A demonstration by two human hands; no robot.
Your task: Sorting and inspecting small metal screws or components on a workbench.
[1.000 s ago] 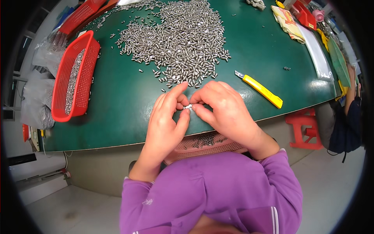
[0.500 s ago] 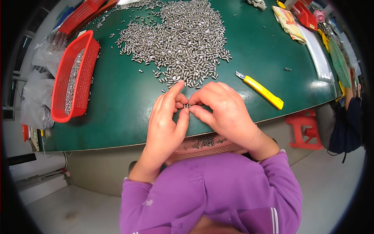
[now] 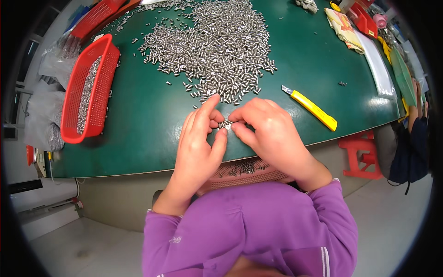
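A big heap of small silver metal pins (image 3: 217, 41) lies on the green table (image 3: 138, 115). My left hand (image 3: 198, 138) and my right hand (image 3: 272, 131) meet at the table's near edge, fingertips pinched together on a small metal pin (image 3: 224, 124) held between them. A pink mesh basket (image 3: 244, 173) with several pins in it sits on my lap, just under the table edge and partly hidden by my hands.
A red mesh basket (image 3: 87, 90) with pins stands at the left, a second red basket (image 3: 97, 16) behind it. A yellow utility knife (image 3: 311, 108) lies right of my hands. Trays and cloth sit at the far right; another person (image 3: 410, 134) is seated there beside a red stool (image 3: 357, 154).
Both hands have stayed together at the table edge; the fingers have shifted slightly around the small pin.
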